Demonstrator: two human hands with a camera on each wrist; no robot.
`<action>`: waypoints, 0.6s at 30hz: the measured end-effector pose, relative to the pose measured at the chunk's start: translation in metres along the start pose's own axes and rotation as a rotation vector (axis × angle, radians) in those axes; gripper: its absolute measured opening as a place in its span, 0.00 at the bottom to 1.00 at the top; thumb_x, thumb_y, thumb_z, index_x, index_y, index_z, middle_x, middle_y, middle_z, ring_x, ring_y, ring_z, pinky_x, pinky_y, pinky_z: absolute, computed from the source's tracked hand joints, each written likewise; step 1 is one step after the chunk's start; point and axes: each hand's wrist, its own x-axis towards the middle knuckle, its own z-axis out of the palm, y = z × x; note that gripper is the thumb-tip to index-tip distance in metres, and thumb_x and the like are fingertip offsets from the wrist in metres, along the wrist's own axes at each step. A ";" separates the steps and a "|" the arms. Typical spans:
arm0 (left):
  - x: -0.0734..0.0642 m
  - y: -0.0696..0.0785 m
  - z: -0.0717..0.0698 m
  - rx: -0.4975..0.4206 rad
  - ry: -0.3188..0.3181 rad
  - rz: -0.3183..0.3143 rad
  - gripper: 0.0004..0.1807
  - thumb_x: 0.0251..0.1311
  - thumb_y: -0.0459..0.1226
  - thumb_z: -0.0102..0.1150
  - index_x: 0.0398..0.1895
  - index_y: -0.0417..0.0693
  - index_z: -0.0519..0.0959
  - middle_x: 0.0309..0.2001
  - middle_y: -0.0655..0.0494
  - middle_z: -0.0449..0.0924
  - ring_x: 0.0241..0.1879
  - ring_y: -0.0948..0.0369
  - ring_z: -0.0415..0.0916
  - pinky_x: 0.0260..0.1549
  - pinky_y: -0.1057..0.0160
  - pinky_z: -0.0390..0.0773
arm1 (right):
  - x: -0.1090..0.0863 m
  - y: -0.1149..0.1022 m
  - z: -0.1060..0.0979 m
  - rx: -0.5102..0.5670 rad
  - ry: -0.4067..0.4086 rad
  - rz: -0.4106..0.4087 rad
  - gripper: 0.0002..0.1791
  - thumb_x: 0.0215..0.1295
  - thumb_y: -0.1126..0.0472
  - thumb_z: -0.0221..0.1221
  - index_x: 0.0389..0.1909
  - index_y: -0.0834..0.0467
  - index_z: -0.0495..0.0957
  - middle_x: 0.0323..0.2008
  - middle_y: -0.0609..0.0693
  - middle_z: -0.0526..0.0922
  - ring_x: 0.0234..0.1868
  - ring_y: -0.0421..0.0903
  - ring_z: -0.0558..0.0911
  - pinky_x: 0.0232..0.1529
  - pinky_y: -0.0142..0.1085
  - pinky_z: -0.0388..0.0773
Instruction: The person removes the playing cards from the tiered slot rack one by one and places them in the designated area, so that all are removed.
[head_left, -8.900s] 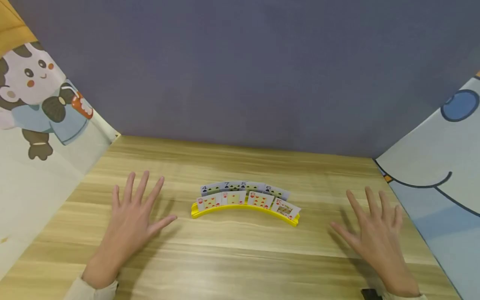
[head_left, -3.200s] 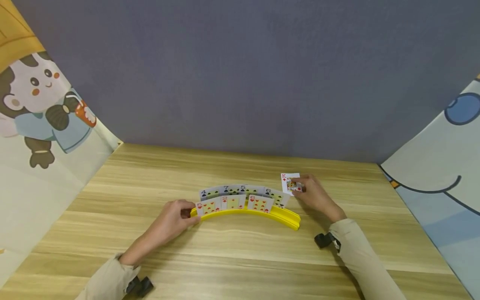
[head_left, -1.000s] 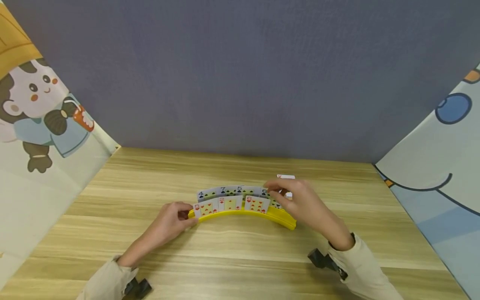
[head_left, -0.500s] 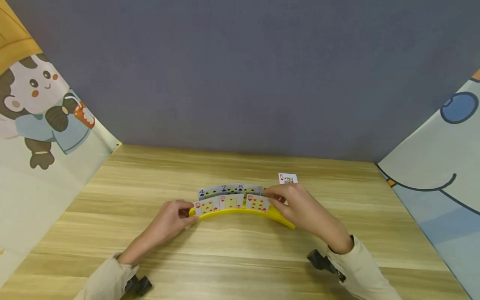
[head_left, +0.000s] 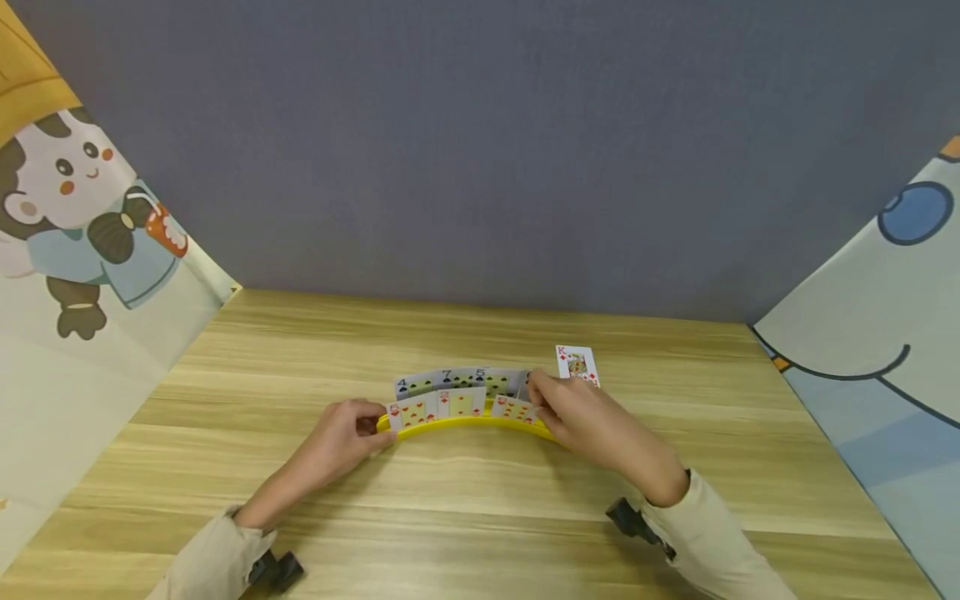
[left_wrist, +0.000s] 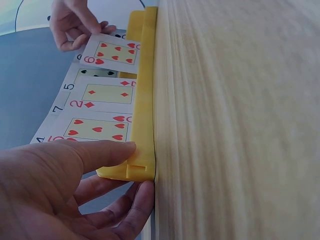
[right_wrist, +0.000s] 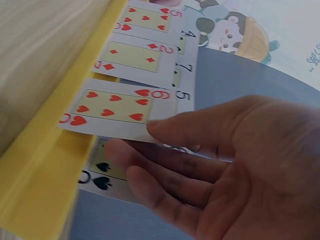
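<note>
A curved yellow card holder [head_left: 468, 421] stands on the table with two rows of playing cards in it. My left hand [head_left: 341, 437] grips its left end, thumb in front and fingers behind. At the front row, my right hand [head_left: 592, 421] pinches the six of hearts [right_wrist: 112, 107] by its upper corner; the card's lower edge is at the holder's groove. Left of it stand the two of diamonds [head_left: 462, 403] and the five of hearts [head_left: 412, 413]. Several spades [head_left: 420, 383] fill the back row, the rightmost mostly hidden behind my right hand.
The king of diamonds [head_left: 576, 363] lies face up on the wooden table [head_left: 450, 517], behind the holder's right end. A grey wall [head_left: 480, 167] rises at the table's back, with cartoon-printed panels [head_left: 112, 217] at both sides.
The king has left the holder's right end and lies on the table behind. My left hand took hold of the holder; my right moved from the king to the six of hearts.
</note>
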 end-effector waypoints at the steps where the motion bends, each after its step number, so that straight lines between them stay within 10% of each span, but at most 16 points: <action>1: 0.000 0.000 0.000 0.002 0.001 0.000 0.09 0.55 0.30 0.71 0.39 0.38 0.86 0.40 0.45 0.83 0.32 0.62 0.79 0.29 0.69 0.81 | 0.001 0.001 0.002 -0.003 0.007 -0.005 0.14 0.65 0.74 0.58 0.29 0.54 0.65 0.21 0.41 0.63 0.19 0.34 0.59 0.20 0.27 0.62; 8: 0.000 0.000 0.000 0.010 0.003 0.002 0.09 0.55 0.30 0.71 0.40 0.37 0.86 0.39 0.45 0.83 0.32 0.63 0.79 0.29 0.69 0.81 | 0.003 0.001 0.007 -0.039 0.062 -0.011 0.19 0.62 0.76 0.57 0.24 0.51 0.63 0.19 0.40 0.61 0.20 0.34 0.60 0.21 0.28 0.60; 18: 0.000 -0.002 0.001 0.002 0.006 0.005 0.11 0.54 0.30 0.71 0.41 0.37 0.85 0.39 0.45 0.83 0.32 0.63 0.79 0.29 0.70 0.81 | 0.003 -0.001 0.004 -0.017 0.055 -0.004 0.13 0.63 0.75 0.59 0.37 0.56 0.87 0.35 0.47 0.87 0.26 0.33 0.75 0.30 0.30 0.78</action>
